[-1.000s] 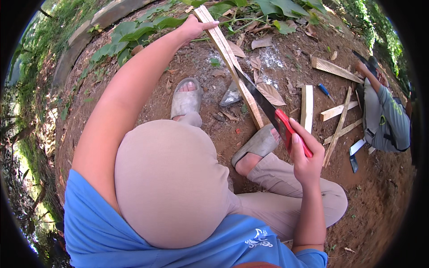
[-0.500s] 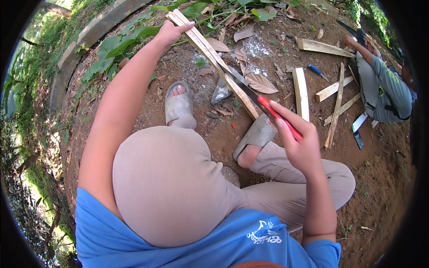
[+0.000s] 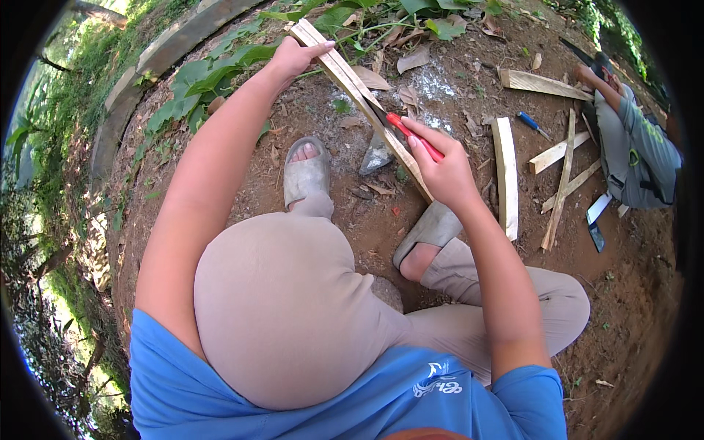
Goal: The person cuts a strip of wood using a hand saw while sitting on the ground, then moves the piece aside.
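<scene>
My left hand [image 3: 295, 59] is closed round the far end of a long pale wood strip [image 3: 345, 82], thumb lying along its top. A lengthwise split or groove runs down the strip, which slants toward my right foot. My right hand [image 3: 444, 167] grips the red handle of a long-bladed tool [image 3: 415, 138]; whether it is a knife or a saw I cannot tell. Only a short dark part of its blade shows, lying along the split in the wood. The strip's near end rests by my right sandal [image 3: 431, 229].
Several cut wood pieces [image 3: 504, 176] lie on the soil at right, with a blue-handled screwdriver [image 3: 534, 125] and a flat blade [image 3: 597, 220]. Another person [image 3: 636, 150] sits beyond them. A grey pointed slab [image 3: 377, 155] lies under the strip; leafy vines [image 3: 202, 81] grow at far left.
My right hand has pushed the red-handled tool forward and left along the strip, so less blade shows. My left hand keeps its hold on the far end. The whole view has shifted slightly.
</scene>
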`<state>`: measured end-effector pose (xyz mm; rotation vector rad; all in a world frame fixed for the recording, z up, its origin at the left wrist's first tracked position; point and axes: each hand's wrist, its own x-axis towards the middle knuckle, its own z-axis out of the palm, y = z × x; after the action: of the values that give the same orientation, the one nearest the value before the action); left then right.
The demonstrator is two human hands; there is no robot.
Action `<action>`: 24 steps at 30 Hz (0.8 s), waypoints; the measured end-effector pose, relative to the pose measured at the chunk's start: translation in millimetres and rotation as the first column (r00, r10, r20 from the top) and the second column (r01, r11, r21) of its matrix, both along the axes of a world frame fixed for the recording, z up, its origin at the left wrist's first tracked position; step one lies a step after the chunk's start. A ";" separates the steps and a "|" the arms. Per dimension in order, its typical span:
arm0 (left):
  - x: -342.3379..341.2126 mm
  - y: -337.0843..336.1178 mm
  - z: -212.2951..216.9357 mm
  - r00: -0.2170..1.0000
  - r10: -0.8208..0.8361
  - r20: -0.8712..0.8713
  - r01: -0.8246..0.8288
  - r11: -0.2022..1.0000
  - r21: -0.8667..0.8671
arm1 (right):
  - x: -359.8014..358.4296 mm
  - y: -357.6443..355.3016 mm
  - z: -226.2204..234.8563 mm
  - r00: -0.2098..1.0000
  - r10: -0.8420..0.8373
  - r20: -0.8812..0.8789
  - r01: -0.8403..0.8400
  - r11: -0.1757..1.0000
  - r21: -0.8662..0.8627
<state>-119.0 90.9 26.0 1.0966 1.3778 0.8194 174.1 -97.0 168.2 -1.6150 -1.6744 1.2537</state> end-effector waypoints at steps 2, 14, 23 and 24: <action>-7.9 2.9 8.9 0.992 -0.098 -0.074 0.094 0.994 -0.055 | 9.2 -12.6 9.3 1.000 0.008 0.026 -0.009 0.999 0.037; -11.1 -0.3 -30.5 0.992 0.107 -0.063 -0.102 0.992 0.079 | 40.9 -49.3 69.9 0.999 -0.050 0.011 0.051 0.991 -0.124; -11.3 7.5 -8.9 0.993 0.003 -0.117 -0.006 1.000 -0.020 | 16.0 -6.8 -13.6 1.000 -0.006 -0.026 0.006 1.000 -0.028; -9.2 6.1 -5.5 0.994 0.003 -0.112 -0.007 0.999 -0.036 | 32.6 -19.2 0.6 1.000 -0.001 0.003 0.001 0.999 -0.037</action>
<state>-128.2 97.0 20.5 1.1253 1.4838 0.7432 206.6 -116.2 168.9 -1.6405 -1.6610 1.2893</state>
